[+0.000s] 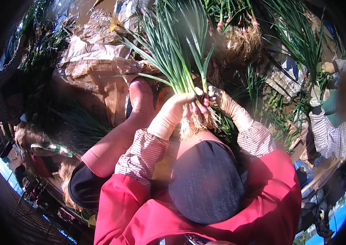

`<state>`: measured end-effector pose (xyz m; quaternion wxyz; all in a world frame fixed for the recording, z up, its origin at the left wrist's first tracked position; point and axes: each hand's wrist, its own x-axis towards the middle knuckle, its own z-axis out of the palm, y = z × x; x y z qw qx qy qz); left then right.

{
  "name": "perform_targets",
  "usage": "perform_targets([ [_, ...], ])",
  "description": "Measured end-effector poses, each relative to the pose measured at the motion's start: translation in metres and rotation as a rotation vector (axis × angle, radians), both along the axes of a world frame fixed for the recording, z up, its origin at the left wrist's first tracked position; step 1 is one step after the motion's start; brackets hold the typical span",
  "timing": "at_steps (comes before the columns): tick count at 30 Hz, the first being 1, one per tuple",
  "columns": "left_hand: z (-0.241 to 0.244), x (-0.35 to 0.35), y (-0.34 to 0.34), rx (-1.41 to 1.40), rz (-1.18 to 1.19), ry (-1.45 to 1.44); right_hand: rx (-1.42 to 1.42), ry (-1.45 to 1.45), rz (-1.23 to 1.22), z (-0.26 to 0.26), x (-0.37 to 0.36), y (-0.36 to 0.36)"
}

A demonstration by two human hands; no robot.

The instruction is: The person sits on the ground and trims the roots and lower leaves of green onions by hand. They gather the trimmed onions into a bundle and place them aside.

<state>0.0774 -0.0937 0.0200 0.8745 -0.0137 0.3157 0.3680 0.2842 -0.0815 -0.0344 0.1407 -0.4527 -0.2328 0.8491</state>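
My left hand [170, 112], in a pale glove, grips a bunch of green onions [173, 58] just above their pink bulbs. The long green leaves point away from me, and the stringy roots [191, 126] hang towards me. Close beside it, my right hand [225, 101], gloved too, pinches a separate onion stalk [203, 78] with a pink bulb at its lower end. Both hands are nearly touching, above and between my bent legs. My left bare knee [142, 92] shows to the left of the bunch.
Rooty onion bunches [243, 39] lie ahead. A creased woven sack [99, 70] spreads to the left, near a shaded heap of green leaves [78, 125]. At right, a person in a checked sleeve [333, 134] sits by another onion bunch [301, 39]. Leaf scraps [280, 119] litter the ground.
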Motion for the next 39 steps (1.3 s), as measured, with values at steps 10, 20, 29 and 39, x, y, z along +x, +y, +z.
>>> perform_targets([
  [10,-0.017,-0.007,-0.006,0.006,-0.089,0.24,0.029,-0.748,1.565,0.033,0.203,-0.217],
  [20,-0.006,-0.002,-0.007,0.03,-0.064,0.36,0.348,-0.41,-0.213,-0.027,-0.064,0.043],
  [29,-0.013,-0.012,-0.01,-0.009,-0.059,0.398,-0.033,-0.135,-0.479,0.027,-0.029,0.006],
  [39,0.008,-0.009,-0.005,0.083,-0.099,0.421,0.87,-0.877,0.364,0.032,-0.053,0.05],
])
